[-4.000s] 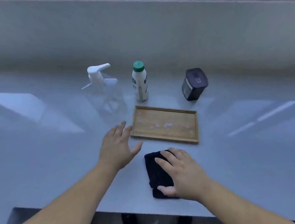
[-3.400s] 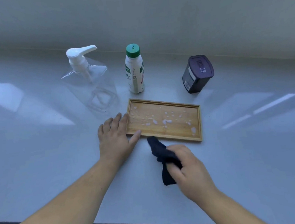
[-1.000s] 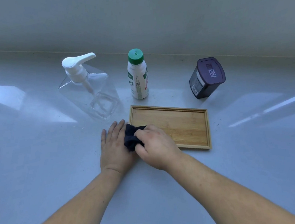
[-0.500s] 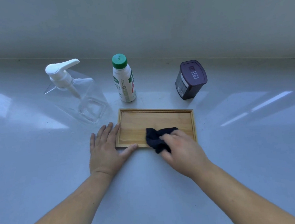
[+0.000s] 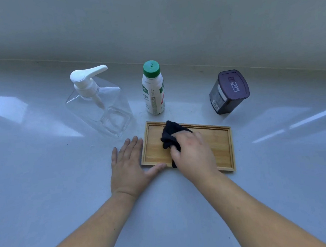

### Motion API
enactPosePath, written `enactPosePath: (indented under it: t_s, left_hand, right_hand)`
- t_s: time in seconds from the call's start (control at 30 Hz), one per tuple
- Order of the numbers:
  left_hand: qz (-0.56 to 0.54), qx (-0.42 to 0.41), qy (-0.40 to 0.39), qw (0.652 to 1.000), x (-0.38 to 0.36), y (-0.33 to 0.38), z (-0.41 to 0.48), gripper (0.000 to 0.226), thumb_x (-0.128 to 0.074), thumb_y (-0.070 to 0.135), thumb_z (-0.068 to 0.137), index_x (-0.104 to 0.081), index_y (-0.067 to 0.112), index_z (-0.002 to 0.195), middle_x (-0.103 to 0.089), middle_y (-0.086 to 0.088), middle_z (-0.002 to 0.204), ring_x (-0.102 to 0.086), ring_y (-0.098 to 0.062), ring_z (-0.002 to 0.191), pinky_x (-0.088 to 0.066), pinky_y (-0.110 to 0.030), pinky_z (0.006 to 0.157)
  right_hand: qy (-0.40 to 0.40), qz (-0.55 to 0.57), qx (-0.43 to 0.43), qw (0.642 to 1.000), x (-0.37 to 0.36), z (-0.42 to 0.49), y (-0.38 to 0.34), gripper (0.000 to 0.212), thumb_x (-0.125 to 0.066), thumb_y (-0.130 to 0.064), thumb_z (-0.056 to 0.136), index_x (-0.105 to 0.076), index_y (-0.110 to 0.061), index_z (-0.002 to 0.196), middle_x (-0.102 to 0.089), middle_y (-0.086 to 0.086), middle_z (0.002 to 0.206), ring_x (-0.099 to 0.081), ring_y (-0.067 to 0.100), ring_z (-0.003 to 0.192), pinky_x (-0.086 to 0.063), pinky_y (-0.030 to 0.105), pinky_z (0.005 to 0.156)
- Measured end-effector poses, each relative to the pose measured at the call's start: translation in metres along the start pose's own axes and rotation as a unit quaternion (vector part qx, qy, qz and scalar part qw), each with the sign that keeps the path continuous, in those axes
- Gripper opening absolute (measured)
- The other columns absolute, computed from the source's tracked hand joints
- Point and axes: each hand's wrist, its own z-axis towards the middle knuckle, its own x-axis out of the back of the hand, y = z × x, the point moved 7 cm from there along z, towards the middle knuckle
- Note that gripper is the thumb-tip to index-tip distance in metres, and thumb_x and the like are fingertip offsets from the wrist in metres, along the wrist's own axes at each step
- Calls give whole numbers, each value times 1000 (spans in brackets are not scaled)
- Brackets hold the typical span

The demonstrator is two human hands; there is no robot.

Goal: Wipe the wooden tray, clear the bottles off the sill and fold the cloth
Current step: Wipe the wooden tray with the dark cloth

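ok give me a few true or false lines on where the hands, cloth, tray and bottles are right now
1. The right hand holds the dark cloth bunched against the inside of the wooden tray. True.
2. The left hand grips the clear pump bottle. False: it lies flat on the sill at the tray's left end, thumb along the near rim.
3. The green-capped bottle stands upright behind the tray. True.
4. The dark lidded container sits inside the tray. False: it stands on the sill beyond the tray's far right corner.
5. The cloth is folded flat beside the tray. False: it is crumpled under the right hand, on the tray.
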Motion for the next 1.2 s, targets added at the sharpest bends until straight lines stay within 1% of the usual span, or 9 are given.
enactPosePath:
  t_s: [0.1, 0.27, 0.4, 0.57, 0.73, 0.87, 0.97, 1.1, 1.2]
  left_hand:
    - [-5, -4, 3, 1000, -1, -1, 0, 115, -30, 103, 70, -47, 27, 154, -33, 9, 167, -16, -9, 156, 1, -44, 128]
    - [-5, -18, 7, 1000, 2, 2, 0, 112, -22, 102, 72, -53, 26, 149, -42, 3, 163, -23, -16, 156, -6, -51, 128]
    - [3, -17, -4, 1000, 2, 3, 1, 111, -20, 101, 73, -49, 29, 151, -38, 5, 165, -19, -15, 157, -3, -51, 128]
    - [6, -19, -5, 1000, 1, 3, 1, 101, -29, 96, 77, -47, 31, 152, -35, 5, 166, -17, -15, 157, -3, -51, 128]
    - [5, -21, -5, 1000, -1, 2, 0, 102, -24, 98, 76, -46, 35, 153, -34, 5, 167, -15, -14, 157, -3, -52, 128]
    - [9, -13, -2, 1000, -4, 0, 1, 94, -38, 97, 79, -46, 38, 152, -32, 8, 167, -12, -11, 157, 0, -49, 128]
    - [13, -20, 8, 1000, -7, -2, 0, 88, -40, 94, 82, -47, 39, 151, -34, 6, 167, -14, -13, 157, 0, -48, 128]
    - [12, -23, 20, 999, -9, -4, 1, 82, -41, 88, 86, -49, 35, 149, -37, 5, 165, -20, -17, 156, -1, -48, 127]
    - [-1, -18, 32, 999, -10, -5, 1, 69, -47, 71, 87, -52, 35, 147, -38, 5, 165, -23, -17, 155, -2, -47, 127]
  right_hand:
    - [-16, -51, 84, 995, -16, 26, -34, 32, -55, -28, 98, -70, -18, 124, -70, 0, 124, -53, 29, 111, -50, 42, 94]
    - [-31, -102, 163, 981, -35, 49, -61, 25, -51, -21, 99, -71, -15, 112, -73, 1, 112, -54, 27, 104, -46, 40, 91]
    - [-7, -5, 106, 994, -35, 53, -56, 17, -55, -20, 97, -71, -13, 98, -72, 4, 92, -57, 27, 97, -46, 40, 78]
    - [18, 35, 88, 995, -31, 40, -44, 23, -62, -13, 93, -72, -13, 114, -74, 3, 108, -61, 26, 104, -47, 36, 90]
    - [41, 48, 20, 998, -30, 50, -43, 11, -58, -14, 94, -66, -10, 100, -70, 9, 92, -59, 29, 94, -43, 39, 74]
    - [41, 26, 6, 999, -25, 64, -42, 12, -54, -13, 95, -64, -10, 101, -69, 11, 92, -53, 30, 85, -32, 36, 66]
    - [10, 30, -16, 999, -27, 65, -41, 14, -54, -15, 95, -64, -11, 105, -70, 10, 94, -48, 26, 82, -30, 35, 64]
    - [-76, 29, -3, 997, -28, 52, -41, 14, -55, -20, 94, -63, -16, 104, -70, 5, 95, -61, 29, 88, -38, 35, 59]
    - [-176, 35, 37, 983, -32, 21, -41, 18, -53, -21, 92, -65, -23, 105, -71, 2, 95, -66, 26, 85, -50, 34, 57]
